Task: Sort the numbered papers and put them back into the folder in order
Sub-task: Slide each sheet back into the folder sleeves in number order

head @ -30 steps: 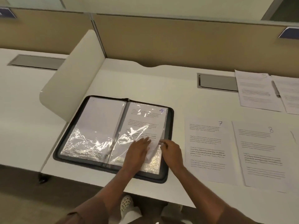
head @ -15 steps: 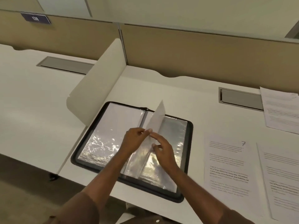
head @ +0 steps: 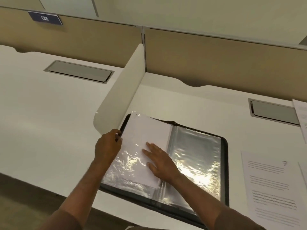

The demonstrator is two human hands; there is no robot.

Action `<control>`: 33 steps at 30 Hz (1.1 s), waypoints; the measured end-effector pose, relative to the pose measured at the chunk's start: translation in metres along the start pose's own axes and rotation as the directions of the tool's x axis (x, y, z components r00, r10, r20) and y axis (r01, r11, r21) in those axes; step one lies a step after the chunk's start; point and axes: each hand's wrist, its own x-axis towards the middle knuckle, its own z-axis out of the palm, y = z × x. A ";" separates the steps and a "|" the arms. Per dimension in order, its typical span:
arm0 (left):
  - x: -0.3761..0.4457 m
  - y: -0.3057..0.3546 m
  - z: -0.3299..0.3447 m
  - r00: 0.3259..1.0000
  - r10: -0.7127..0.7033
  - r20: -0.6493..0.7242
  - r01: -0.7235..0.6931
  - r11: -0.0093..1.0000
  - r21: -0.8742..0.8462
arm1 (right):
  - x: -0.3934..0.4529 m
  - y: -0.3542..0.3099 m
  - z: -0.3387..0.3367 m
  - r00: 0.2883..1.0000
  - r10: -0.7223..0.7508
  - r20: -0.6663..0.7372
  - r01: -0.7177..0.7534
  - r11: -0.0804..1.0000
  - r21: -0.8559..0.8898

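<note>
Folder (head: 224, 171) lies open on desk (head: 49, 130); a filled sleeve (head: 146, 138) is pressed flat on its left side by right hand (head: 159, 161), fingers spread wide, while left hand (head: 108, 146) pinches that sleeve's outer edge. The right-hand sleeve (head: 196, 156) looks empty. Sheet no. 7 (head: 269, 188) and at least one more paper (head: 301, 117) are unfiled beside the folder, so task is judged approx. partway done.

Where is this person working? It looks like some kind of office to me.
Most likely an open-plan office. The white desks are split by a low divider, tan partition panels run behind them, and a numbered sign reading 138 marks one seat.
</note>
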 end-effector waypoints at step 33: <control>0.052 0.279 0.185 0.669 0.664 0.334 -0.725 0.682 0.097 | -0.102 0.192 -0.210 0.713 0.592 -0.376 -0.697 0.657 -0.288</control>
